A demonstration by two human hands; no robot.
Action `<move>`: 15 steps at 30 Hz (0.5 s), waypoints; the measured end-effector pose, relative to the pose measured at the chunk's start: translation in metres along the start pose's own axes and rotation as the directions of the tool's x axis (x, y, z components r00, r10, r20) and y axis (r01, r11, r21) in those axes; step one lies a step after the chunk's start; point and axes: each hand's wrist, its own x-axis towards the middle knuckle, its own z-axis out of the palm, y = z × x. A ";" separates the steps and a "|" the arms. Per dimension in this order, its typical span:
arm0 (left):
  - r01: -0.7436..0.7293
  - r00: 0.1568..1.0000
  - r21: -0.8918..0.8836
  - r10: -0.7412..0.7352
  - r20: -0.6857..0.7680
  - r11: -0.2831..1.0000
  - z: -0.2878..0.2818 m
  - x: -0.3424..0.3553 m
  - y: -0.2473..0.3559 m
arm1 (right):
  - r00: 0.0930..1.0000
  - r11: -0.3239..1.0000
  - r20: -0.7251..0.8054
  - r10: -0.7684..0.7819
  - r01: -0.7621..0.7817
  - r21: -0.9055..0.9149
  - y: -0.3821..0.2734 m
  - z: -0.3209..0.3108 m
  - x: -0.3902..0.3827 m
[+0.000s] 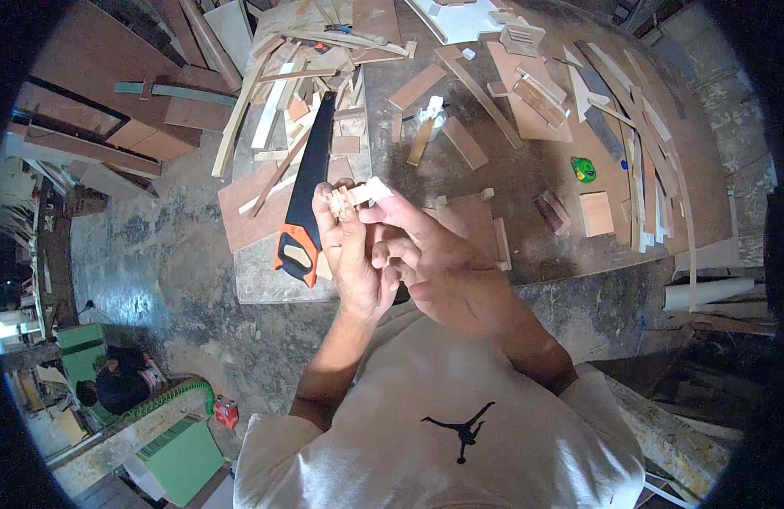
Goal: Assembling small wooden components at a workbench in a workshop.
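Note:
My left hand [351, 250] is raised over the workbench, its fingers closed around a small pale carved wooden piece [339, 202]. My right hand [426, 259] pinches a small light rectangular block [372, 190] against that piece, and the two hands touch each other. A handsaw [309, 182] with a black blade and an orange-and-black handle lies on the bench just left of my left hand, the handle nearest me.
The grey workbench [527, 178] is strewn with wood strips, offcuts and small boards [595, 214]. A green tape measure [583, 169] lies at right. Planks are stacked at the far left [112, 127]. Another person sits low at the left [120, 382] beside green boxes.

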 end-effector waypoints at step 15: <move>-0.124 0.992 -0.045 0.125 0.029 0.991 0.000 0.009 -0.007 | 0.992 0.783 -0.112 -0.056 -0.026 -0.622 -0.012 0.002 0.003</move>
